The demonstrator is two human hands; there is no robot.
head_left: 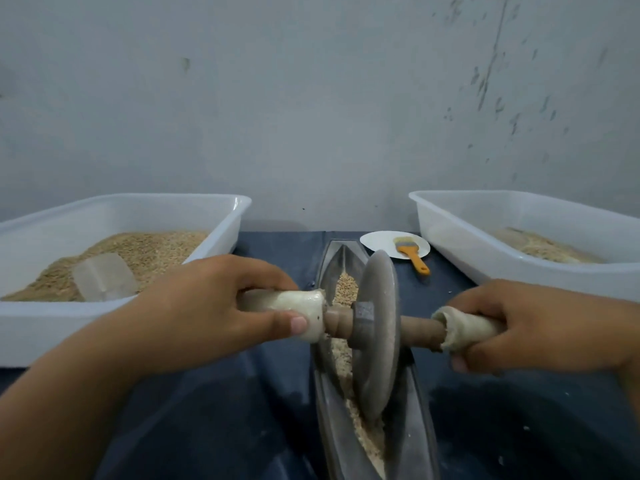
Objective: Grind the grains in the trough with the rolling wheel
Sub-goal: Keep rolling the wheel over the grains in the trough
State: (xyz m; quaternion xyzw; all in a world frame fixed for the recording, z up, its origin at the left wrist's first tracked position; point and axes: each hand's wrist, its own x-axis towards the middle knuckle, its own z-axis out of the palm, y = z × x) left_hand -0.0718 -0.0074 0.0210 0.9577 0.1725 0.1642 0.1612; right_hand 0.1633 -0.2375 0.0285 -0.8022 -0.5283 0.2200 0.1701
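Grey stone wheel (377,334): stands on edge in the long narrow trough (414,420), about midway along it, its rim down among the grains (346,284).
Axle: a wooden rod runs through the wheel's hub, with a pale wrapped handle at each end.
Trough: runs straight away from the person on a dark blue cloth (214,410), its far tip near a white plate (377,241).
Work done, as I judge it: grinding is well under way. The stuff on the near side of the wheel looks finer and paler, like coarse meal.
Work left: beyond the wheel the grains look whole and rounder, so that stretch needs more passes. I would not call it half finished with any certainty.
Left hand (211,306): wrapped snugly round the left handle, thumb lying along its near side with the nail showing, fingers curled over the top.
Right hand (519,327): closed round the right handle the same way, fingers over the top and thumb tucked beneath.
Left tub (228,216): white plastic, heaped with grain, with a clear scoop (104,276) lying in it.
Right tub (446,230): white plastic with a thin, paler layer in it; whether that is ground meal I cannot tell.
Brush (412,256): orange-handled, lying partly on the white plate, well apart from both hands.
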